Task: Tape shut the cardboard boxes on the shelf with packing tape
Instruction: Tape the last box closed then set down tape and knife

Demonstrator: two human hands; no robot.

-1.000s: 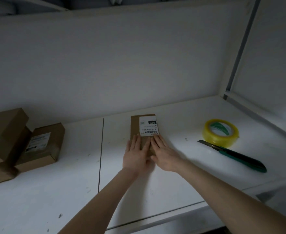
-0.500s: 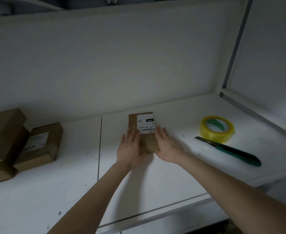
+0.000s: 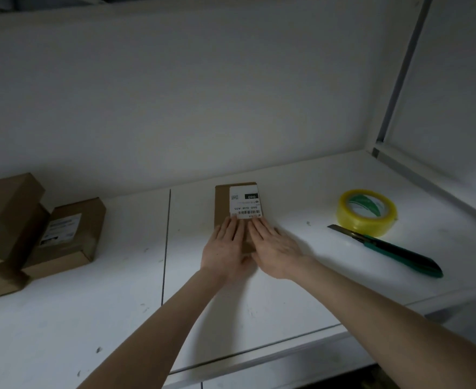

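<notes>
White shelf [image 3: 287, 304] carries one labelled cardboard box [image 3: 221, 203] at its middle. Half a second ago the left hand [image 3: 225, 251] and right hand [image 3: 276, 251] flanked its sides. Now both lie flat on top, fingers straight, probably pressing the closure down. To the right lie one tape roll [image 3: 367, 213] and one utility knife [image 3: 393, 251]. At least three stacked boxes [image 3: 68, 234] wait at the left.

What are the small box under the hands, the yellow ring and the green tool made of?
Box: matte brown cardboard, with a white paper label. Ring: glossy, see-through yellowish plastic tape. Tool: probably green plastic handle, dull grey blade that looks metal.
</notes>
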